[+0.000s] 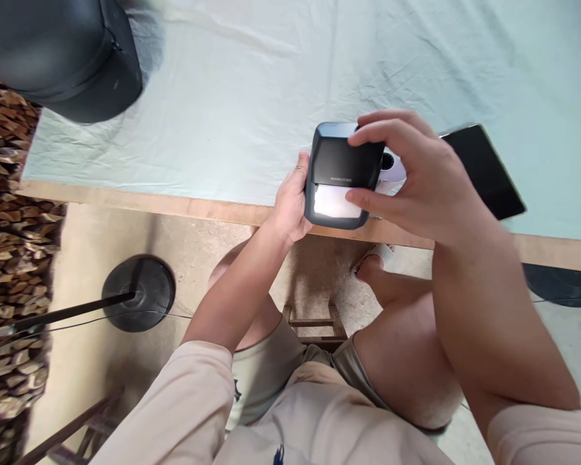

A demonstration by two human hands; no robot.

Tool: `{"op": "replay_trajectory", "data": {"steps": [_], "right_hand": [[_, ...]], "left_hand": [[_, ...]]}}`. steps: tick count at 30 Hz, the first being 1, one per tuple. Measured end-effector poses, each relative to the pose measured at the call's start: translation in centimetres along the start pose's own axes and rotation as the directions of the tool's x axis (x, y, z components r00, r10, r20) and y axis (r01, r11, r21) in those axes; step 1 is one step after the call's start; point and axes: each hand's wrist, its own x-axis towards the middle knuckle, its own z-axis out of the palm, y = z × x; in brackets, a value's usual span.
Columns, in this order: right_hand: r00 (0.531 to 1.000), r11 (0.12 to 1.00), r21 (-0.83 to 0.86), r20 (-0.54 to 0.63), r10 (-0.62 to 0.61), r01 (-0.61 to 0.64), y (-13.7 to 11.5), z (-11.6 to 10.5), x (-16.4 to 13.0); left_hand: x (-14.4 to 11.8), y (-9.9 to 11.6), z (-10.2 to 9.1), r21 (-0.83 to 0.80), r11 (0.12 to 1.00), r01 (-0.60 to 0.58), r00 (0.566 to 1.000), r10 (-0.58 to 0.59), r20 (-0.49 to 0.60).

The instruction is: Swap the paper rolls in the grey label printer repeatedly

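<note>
A small dark label printer (336, 161) with a black lid is held up at the table's front edge. Below the lid lies a bright white strip (329, 201), and the lettering on the lid is too blurred to read surely. My left hand (293, 200) grips the printer from its left side, thumb along the edge and the other fingers hidden beneath. Over its right side curls my right hand (416, 168), fingertips at the top corner and thumb on the white strip. A pale lilac object (394, 169) with a round black part shows partly behind my right hand.
A black tablet-like slab (487, 168) lies on the pale green tablecloth (232, 84) to the right. A large black bag or case (62, 58) stands at the back left. Under the table are a round black stand base (138, 294) and a wooden stool (314, 323). Stacked firewood (14, 310) lines the left.
</note>
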Motion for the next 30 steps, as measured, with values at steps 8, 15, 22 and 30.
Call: {"op": "replay_trajectory", "data": {"steps": [8, 15, 22, 30], "right_hand": [[0.991, 0.994, -0.082, -0.117, 0.059, -0.069, -0.4, -0.2, 0.2], [0.879, 0.982, 0.184, -0.474, 0.052, 0.041, -1.4, 0.2, 0.4], [0.964, 0.863, -0.44, -0.026, 0.265, -0.249, -1.3, 0.1, 0.6], [0.955, 0.933, -0.211, -0.009, 0.297, -0.292, -1.5, -1.2, 0.1]], "left_hand": [[-0.4, 0.3, 0.6, -0.036, 0.999, 0.028, 1.0, -0.028, -0.005], [-1.1, 0.4, 0.8, 0.011, 1.0, -0.009, 0.993, 0.008, 0.115], [-1.2, 0.1, 0.7, 0.087, 0.995, -0.054, 0.988, 0.041, 0.148], [-1.2, 0.0, 0.6, 0.159, 0.985, -0.062, 0.988, 0.039, 0.146]]}}
